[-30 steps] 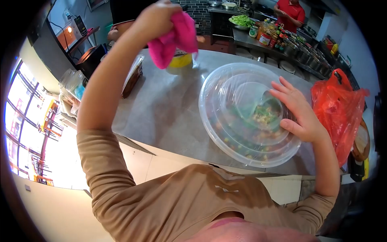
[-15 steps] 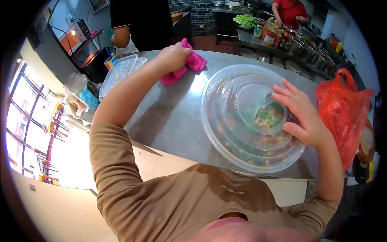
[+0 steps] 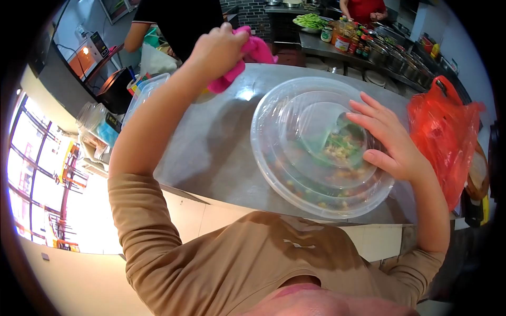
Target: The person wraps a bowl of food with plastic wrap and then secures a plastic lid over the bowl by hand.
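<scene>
My left hand point(image 3: 219, 48) is closed around a bright pink cloth point(image 3: 258, 50), whose ends hang out on both sides of my fingers over the far part of the metal counter point(image 3: 205, 142). My right hand point(image 3: 389, 138) rests with its fingers spread on the right side of a large round lidded bowl point(image 3: 284, 187). The bowl's cover is clear and ringed, and through it show chopped green and pale pieces of food. A spoon-like dark shape under the cover is partly hidden by my fingers.
A red plastic bag point(image 3: 441, 142) stands right of the bowl. Clear plastic containers point(image 3: 143, 97) and jars point(image 3: 103, 126) sit at the left end. Beyond the counter are a person in black point(image 3: 176, 23), a person in red point(image 3: 363, 10), and bottles point(image 3: 345, 39) beside pots point(image 3: 395, 60).
My left hand has moved up and left with the pink cloth, which now looks lifted off the counter. My right hand stays on the bowl. The view has shifted slightly.
</scene>
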